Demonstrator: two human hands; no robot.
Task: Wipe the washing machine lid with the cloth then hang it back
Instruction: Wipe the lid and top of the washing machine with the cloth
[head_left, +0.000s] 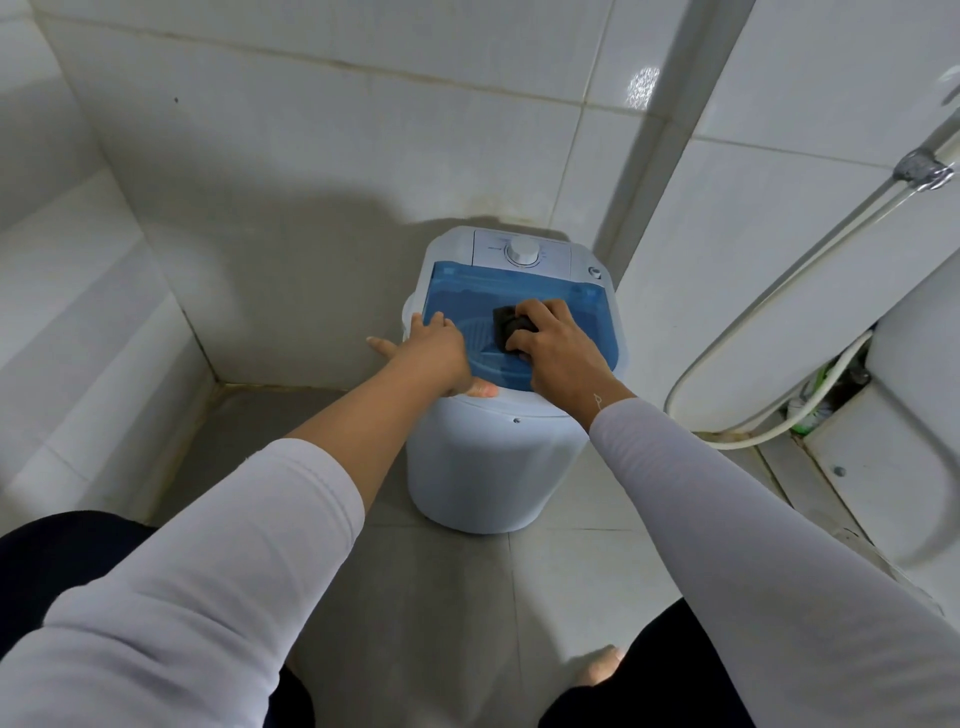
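A small white washing machine (483, 467) stands on the floor in a tiled corner. Its translucent blue lid (467, 293) lies flat on top, with a white control dial (523, 253) behind it. My right hand (558, 348) presses a dark, bunched cloth (506, 325) onto the middle of the lid, fingers curled over it. My left hand (431, 353) rests on the lid's front left corner with fingers spread, some reaching past the machine's edge.
White tiled walls close in at the back and left. A white hose (769, 312) hangs from a metal fitting (922, 169) on the right wall. A white toilet (883, 457) stands at the right. Grey floor tiles lie in front.
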